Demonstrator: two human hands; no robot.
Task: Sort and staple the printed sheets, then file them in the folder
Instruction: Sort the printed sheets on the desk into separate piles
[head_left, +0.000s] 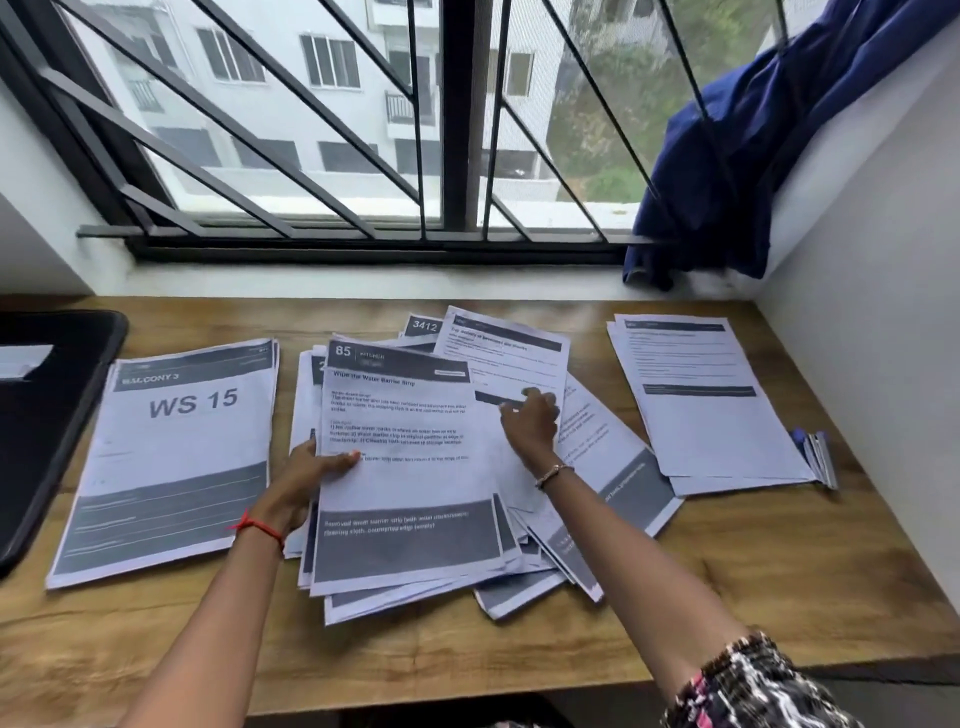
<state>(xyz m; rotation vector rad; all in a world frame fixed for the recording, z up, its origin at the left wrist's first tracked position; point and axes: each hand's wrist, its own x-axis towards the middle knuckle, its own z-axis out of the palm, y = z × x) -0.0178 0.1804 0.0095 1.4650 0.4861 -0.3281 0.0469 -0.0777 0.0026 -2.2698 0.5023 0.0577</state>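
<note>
Nearest the camera: the patterned sleeve (753, 680) of the right arm, bottom right; both forearms reach out over the wooden table (779, 571).
Top sheet: the top sheet (405, 483), headed "85 Kitchen, Wipe the Water Barrier Strip", lies uppermost on the loose heap (597, 493) in the middle of the table.
Risk: if this page is lifted, the one beneath may cling and ride along into the wrong pile. A sideways drag could also push the fanned heap into the sorted stacks.
Left hand: the left hand (317, 467) grips the page's left edge, thumb on the printed face, fingers beneath.
Right hand: the right hand (530, 421) has its fingers curled at the page's right edge and seems to pinch it. Blur hides whether a second page is caught too.
Page to hands: it spans between them, one hand at each side edge.
Heap: unsorted sheets at mixed angles, so sorting looks well short of done and stapling not begun.
WS 15 pile: the WS 15 pile (176, 457) is a squared stack just left of the heap.
Right pile: the right pile (701, 395) is a neater stack; the heap's corner nearly reaches it.
Blue-and-silver object: the blue-and-silver object (818, 457) lies against that pile's right edge; stapler or pens, cannot tell.
Black folder: what appears to be the black folder (47, 415) sits at the table's left edge.
Beyond: window grille (457, 130), blue cloth (727, 182) on the sill.
</note>
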